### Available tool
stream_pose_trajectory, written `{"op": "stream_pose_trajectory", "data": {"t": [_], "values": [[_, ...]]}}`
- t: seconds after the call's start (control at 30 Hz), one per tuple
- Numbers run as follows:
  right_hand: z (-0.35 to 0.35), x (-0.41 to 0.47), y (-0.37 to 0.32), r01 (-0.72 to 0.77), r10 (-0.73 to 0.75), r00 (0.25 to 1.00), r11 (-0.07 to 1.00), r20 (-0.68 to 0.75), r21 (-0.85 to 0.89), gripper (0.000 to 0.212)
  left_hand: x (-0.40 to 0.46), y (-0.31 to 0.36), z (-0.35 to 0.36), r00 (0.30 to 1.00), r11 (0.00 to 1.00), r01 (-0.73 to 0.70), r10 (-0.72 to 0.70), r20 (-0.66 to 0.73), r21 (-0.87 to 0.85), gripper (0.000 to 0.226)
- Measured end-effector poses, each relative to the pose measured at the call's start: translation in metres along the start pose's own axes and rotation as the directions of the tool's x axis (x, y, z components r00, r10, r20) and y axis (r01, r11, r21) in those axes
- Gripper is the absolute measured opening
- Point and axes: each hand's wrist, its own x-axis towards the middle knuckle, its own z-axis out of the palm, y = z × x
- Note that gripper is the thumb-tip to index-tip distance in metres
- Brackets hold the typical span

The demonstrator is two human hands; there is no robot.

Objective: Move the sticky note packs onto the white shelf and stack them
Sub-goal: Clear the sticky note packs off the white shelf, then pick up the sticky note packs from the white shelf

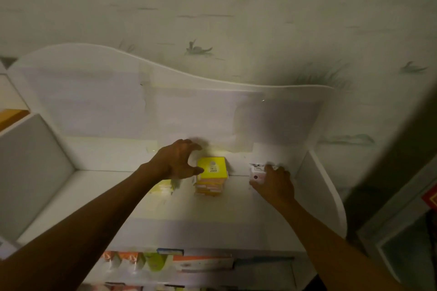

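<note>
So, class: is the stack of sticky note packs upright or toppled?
Upright: the stack of sticky note packs stands squarely on the white shelf, yellow pack on top.

Painted wallpaper (212, 7), orange box (10, 114)

Dim room; pale wallpaper (236, 7) painted with faint green reeds, birds and hills

Both arms are stretched out forward over the white shelf (212, 217), bare forearms coming in from the bottom corners. Left hand (176, 160) sits toward the back of the shelf, near the middle, fingers spread and curved like a claw, thumb low, not gripping anything. Right hand (274, 183) is off by the shelf's right side wall, back of the hand up, fingers wrapped round a small white pack (256, 172).
</note>
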Motion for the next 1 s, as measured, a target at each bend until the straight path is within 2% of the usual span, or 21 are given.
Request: {"op": "stream_pose_trajectory", "data": {"t": [0.27,0.37,0.47,0.6,0.73,1.0], "values": [[-0.019,-0.005,-0.004,0.028,-0.023,0.997,0.998,0.079,-0.058,0.081,-0.012,-0.004,-0.004,0.999,0.999,0.04,-0.04,0.018,-0.002,0.073],[-0.045,-0.006,-0.007,0.103,-0.084,0.989,0.982,0.124,-0.157,0.085,-0.017,-0.003,-0.012,0.999,0.999,0.046,-0.046,0.013,-0.001,0.073],[-0.083,-0.003,-0.018,0.222,-0.195,0.972,0.945,0.128,-0.242,0.076,-0.022,-0.004,-0.02,0.998,0.997,0.07,-0.07,0.005,-0.013,0.072],[-0.127,-0.009,-0.054,0.411,-0.4,0.911,0.902,0.104,-0.131,0.07,-0.029,-0.006,-0.032,0.995,0.995,0.101,-0.101,-0.02,-0.022,0.073],[-0.143,-0.022,-0.095,0.55,-0.544,0.834,0.832,0.096,-0.07,0.069,-0.048,-0.015,-0.047,0.989,0.992,0.127,-0.127,-0.079,-0.006,0.076],[-0.134,-0.049,-0.17,0.705,-0.701,0.708,0.709,0.089,-0.021,0.071,-0.1,-0.059,-0.079,0.969,0.974,0.224,-0.218,-0.114,0.04,0.08]]}}
